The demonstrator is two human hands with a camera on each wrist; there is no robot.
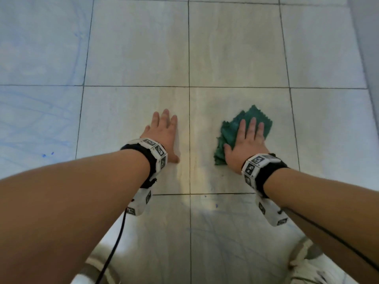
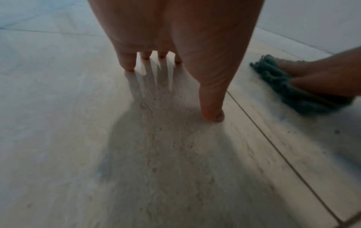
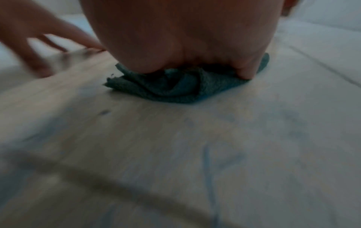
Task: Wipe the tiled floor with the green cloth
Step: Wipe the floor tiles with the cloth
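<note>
The green cloth (image 1: 231, 132) lies crumpled on the pale tiled floor (image 1: 235, 48), on the tile right of the middle grout line. My right hand (image 1: 246, 140) presses flat on the cloth (image 3: 175, 89) with straight fingers; most of the cloth is hidden under the palm. My left hand (image 1: 164, 134) rests flat on the neighbouring tile to the left, fingers spread and straight, holding nothing. In the left wrist view its fingertips (image 2: 128, 64) and thumb touch the floor, and the cloth (image 2: 289, 88) shows at the right under the other hand.
Faint blue streaks and dots (image 1: 44, 155) mark the tiles at the left and in front of me (image 3: 209, 162). My shoes (image 1: 307, 265) stand at the bottom edge. A wrist cable (image 1: 117, 238) hangs below my left forearm. A wall or skirting (image 1: 369, 48) runs along the right.
</note>
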